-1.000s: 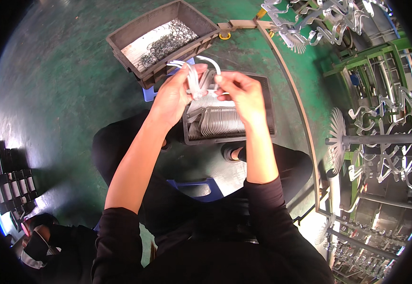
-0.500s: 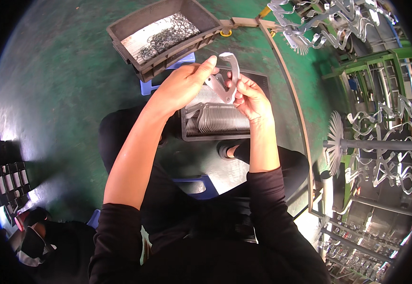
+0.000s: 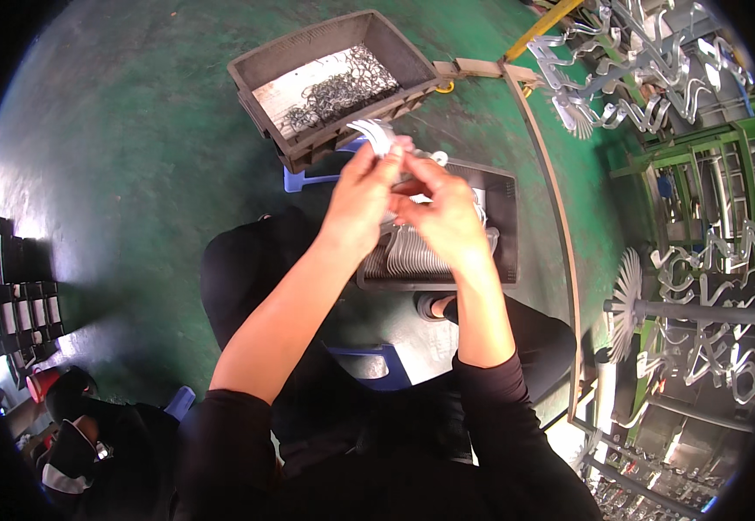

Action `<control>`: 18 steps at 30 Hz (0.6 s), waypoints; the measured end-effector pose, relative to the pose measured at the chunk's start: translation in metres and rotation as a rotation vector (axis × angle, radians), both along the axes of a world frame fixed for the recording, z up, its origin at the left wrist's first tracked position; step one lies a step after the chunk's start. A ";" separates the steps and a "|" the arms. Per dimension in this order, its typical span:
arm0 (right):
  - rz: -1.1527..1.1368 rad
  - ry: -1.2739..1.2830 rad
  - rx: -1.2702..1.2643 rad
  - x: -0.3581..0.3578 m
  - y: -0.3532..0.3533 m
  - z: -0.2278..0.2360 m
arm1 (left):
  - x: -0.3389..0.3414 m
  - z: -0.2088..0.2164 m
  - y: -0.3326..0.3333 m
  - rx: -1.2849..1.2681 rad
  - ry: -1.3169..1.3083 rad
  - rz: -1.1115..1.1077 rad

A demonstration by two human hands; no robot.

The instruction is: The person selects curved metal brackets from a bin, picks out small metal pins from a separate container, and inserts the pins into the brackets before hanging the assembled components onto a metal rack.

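Note:
My left hand [image 3: 362,198] and my right hand [image 3: 443,215] come together in front of me, both closed on a silvery curved metal bracket [image 3: 371,132]. Its hooked end sticks out beyond my left thumb, smeared by motion. Most of the bracket is hidden behind my fingers. Below the hands lies a dark plastic crate [image 3: 504,204] with a stack of similar metal brackets [image 3: 416,256] in tidy rows. Farther off, a grey-brown bin [image 3: 260,108] holds a heap of small wire-like metal pieces [image 3: 343,91] on a whitish liner.
The bin rests on a blue stool [image 3: 295,180]. On the right, racks carry hanging bent metal parts [image 3: 707,260] behind a floor-level beam [image 3: 547,182]. Black boxes [image 3: 22,313] are stacked at the left. A person in dark clothes [image 3: 126,460] is at the lower left.
My right hand has come in against my left, and the bracket has turned so its hooked end points away to the left. The whole view has shifted slightly.

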State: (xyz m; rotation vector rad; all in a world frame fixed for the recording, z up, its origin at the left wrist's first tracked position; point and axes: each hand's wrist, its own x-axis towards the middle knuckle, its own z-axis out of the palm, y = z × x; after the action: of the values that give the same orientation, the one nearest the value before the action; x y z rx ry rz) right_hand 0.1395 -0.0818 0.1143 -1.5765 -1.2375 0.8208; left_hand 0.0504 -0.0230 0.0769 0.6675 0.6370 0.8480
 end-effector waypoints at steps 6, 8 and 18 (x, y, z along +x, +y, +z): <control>0.197 -0.190 0.123 -0.028 0.050 0.001 | -0.047 0.007 0.037 -0.015 -0.013 0.113; 0.211 -0.140 0.145 -0.038 0.063 -0.002 | -0.054 0.010 0.044 -0.043 0.038 0.196; -0.266 -0.573 0.399 0.006 0.046 -0.021 | -0.056 -0.004 0.052 -0.074 -0.047 0.366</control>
State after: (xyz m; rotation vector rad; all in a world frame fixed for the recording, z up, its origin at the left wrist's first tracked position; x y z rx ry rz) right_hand 0.1453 -0.0355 0.0928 -1.6380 -1.4318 -0.0684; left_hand -0.0056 0.0289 0.0731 0.4676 0.7570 1.1697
